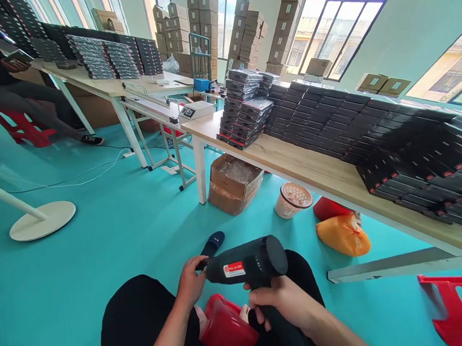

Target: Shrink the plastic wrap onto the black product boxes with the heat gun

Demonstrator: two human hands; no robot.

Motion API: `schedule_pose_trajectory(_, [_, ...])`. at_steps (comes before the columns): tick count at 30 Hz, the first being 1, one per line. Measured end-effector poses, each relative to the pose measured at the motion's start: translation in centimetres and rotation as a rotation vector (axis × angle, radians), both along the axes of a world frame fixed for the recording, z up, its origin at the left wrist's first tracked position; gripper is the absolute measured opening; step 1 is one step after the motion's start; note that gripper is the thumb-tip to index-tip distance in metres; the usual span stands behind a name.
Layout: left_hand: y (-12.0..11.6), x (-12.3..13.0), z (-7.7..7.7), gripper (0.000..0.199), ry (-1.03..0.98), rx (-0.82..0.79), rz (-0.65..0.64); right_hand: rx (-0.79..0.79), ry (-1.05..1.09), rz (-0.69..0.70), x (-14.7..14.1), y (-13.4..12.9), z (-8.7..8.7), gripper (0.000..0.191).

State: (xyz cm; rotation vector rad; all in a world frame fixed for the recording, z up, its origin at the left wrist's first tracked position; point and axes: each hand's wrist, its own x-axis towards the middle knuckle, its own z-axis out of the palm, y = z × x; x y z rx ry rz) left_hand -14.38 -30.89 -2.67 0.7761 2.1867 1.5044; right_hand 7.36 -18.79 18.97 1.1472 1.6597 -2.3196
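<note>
A black pistol-shaped heat gun (244,261) with a red and white label lies sideways above my lap, its narrow end to the left. My right hand (281,298) is closed around its handle, which runs down between my legs. At the narrow end my left hand (191,281) has its fingers closed on a small dark piece (200,265); whether this is part of the gun I cannot tell. Below the gun is a red plastic stool (228,327) between my knees. A dark blue slipper (213,244) lies on the floor just beyond.
To the right, a long table (308,163) bears stacked black boxes (321,118) and plastic-wrapped boxes (246,109). Under it stand an open carton (234,186), a waste basket (293,199) and an orange bag (344,235). A person (10,84) sits at the far left.
</note>
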Motion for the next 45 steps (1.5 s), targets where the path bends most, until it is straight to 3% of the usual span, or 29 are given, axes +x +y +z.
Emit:
schedule_pose_trajectory(5, [-0.3,-0.2,0.4,0.043,-0.057,-0.002,0.046,0.11,0.012,-0.129,0.1,1.1,-0.5,0.025])
schedule_pose_trajectory(10, [-0.4,-0.4,1.0,0.042,-0.215,0.017,0.097,0.009,0.025,-0.111,1.4,3.1,-0.2,0.035])
schedule_pose_trajectory(15, [0.0,-0.4,2.2,0.03,-0.381,0.101,0.086,0.02,0.054,-0.136,1.1,3.3,0.0,0.036])
schedule_pose_trajectory(22, [0.0,-0.2,2.9,0.029,-0.81,0.261,0.272,-0.045,0.094,-0.152,0.9,3.1,0.2,0.033])
schedule_pose_trajectory(25, [0.2,-0.3,3.4,0.017,-1.019,0.352,0.318,-0.107,0.1,-0.094,-0.1,1.9,0.6,0.031])
schedule_pose_trajectory(27, [0.3,-0.4,4.0,0.019,-1.127,0.396,0.293,-0.118,0.113,-0.006,-0.6,1.0,0.9,0.025])
schedule_pose_trajectory(31, [-0.1,-0.4,5.1,0.047,-1.269,0.394,0.294,-0.088,0.076,0.235,0.7,-0.5,1.0,0.007])
schedule_pose_trajectory(34, [-0.8,-0.4,5.6,0.067,-1.361,0.428,0.26,-0.095,-0.054,0.29,2.9,-0.4,1.0,0.005])
schedule_pose_trajectory(37, [-1.0,-0.3,5.9,0.06,-1.454,0.462,0.153,-0.088,-0.072,0.183,3.2,0.6,0.4,0.012])
schedule_pose_trajectory(41, [-0.6,0.3,6.4,0.041,-1.459,0.411,0.119,-0.051,0.04,-0.097,-0.2,1.9,-0.6,0.022])
schedule_pose_trajectory(43, [-0.3,0.4,6.7,0.04,-1.442,0.366,0.149,-0.056,0.085,-0.137,-1.9,2.2,-0.7,0.023])
schedule_pose_trajectory(45, [-0.1,0.3,7.0,0.042,-1.447,0.336,0.154,-0.098,0.116,-0.072,-2.4,2.3,-0.2,0.024])
